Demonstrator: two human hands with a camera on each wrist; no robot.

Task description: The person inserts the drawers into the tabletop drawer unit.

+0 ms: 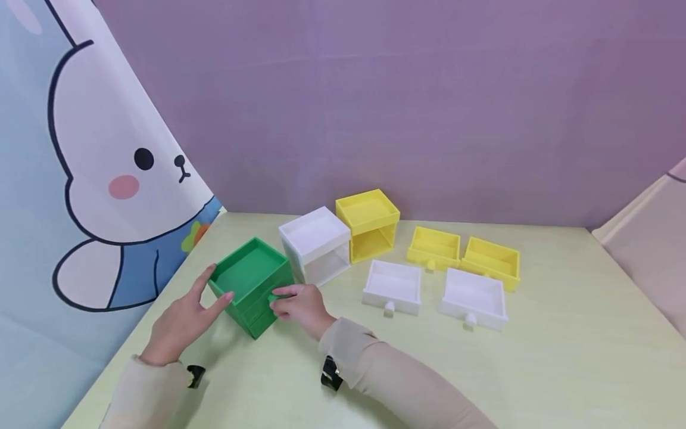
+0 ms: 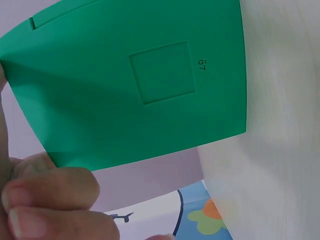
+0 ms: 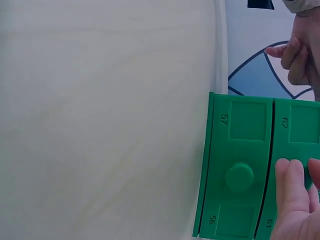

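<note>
A green drawer cabinet (image 1: 250, 268) with a recessed tray top stands at the left of the table, both its drawers in place. My left hand (image 1: 181, 322) holds it by the upper rim, thumb and index finger at two corners of the left side; the other fingers (image 2: 55, 187) are curled below. With fingertips and thumb, my right hand (image 1: 302, 307) pinches the upper drawer's knob (image 3: 308, 179), which is mostly hidden. The lower drawer's round knob (image 3: 240, 176) is free. Numbers are embossed on the drawer fronts.
Behind the green cabinet stand a white cabinet shell (image 1: 316, 238) and a yellow one (image 1: 370, 214), both with hollow fronts. To the right lie two white drawers (image 1: 393, 283) and two yellow drawers (image 1: 434, 245). A purple backdrop (image 1: 407, 107) rises behind the table.
</note>
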